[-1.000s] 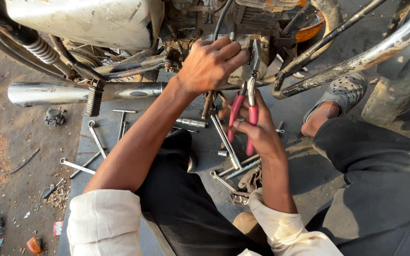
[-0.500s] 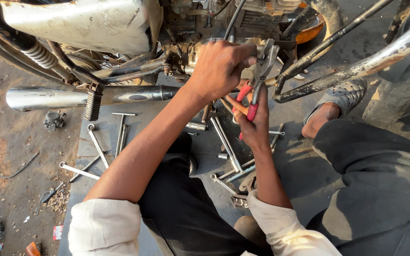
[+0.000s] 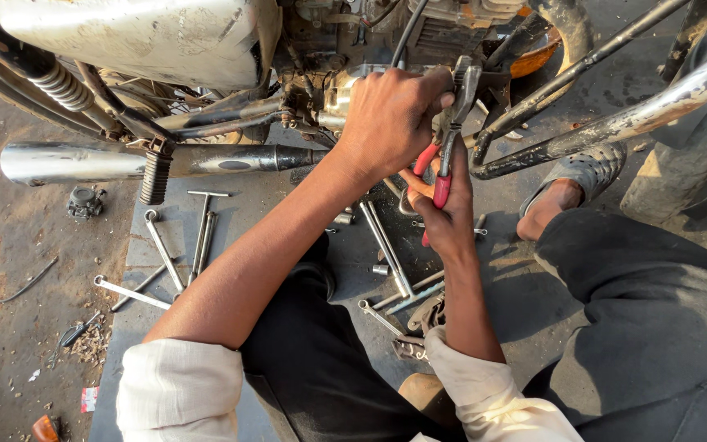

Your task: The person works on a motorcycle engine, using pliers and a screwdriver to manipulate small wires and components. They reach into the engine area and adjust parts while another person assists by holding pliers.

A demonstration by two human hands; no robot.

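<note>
While your right hand clamps the red-handled pliers up at the engine, your left hand curls shut on a part beside them; if the jaws slip, they could pinch those fingers.

Engine bay crowded: exhaust pipe, frame tubes hem hands; open mat below.

Small red-and-white wrapper scrap on the dirt, bottom left
</note>
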